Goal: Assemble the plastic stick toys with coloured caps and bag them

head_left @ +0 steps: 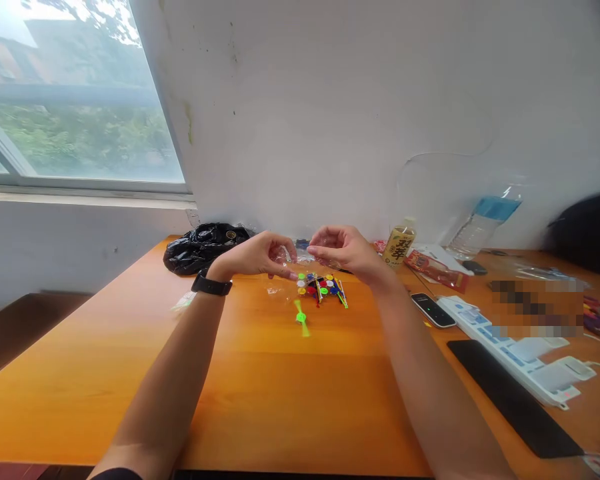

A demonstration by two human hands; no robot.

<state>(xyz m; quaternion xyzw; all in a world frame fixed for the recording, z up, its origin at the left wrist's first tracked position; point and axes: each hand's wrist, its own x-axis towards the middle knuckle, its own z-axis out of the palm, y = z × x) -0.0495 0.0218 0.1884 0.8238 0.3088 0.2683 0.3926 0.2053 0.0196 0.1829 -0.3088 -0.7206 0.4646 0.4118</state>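
Observation:
Both of my hands are raised over the far middle of the orange table (260, 373). My left hand (260, 255), with a black watch on the wrist, and my right hand (343, 250) each pinch an end of a small clear plastic bag (295, 255) held between them. Just below lies a heap of small coloured plastic pieces (321, 287): round discs and thin sticks in red, yellow, blue and green. One green stick with a disc (301, 317) lies apart, nearer to me.
A crumpled black bag (200, 247) lies at the back left. To the right are a small drink bottle (399, 243), a tilted clear water bottle (483, 223), a snack wrapper (437, 267), a phone (433, 310), a white power strip (510, 347) and a black pad (513, 397).

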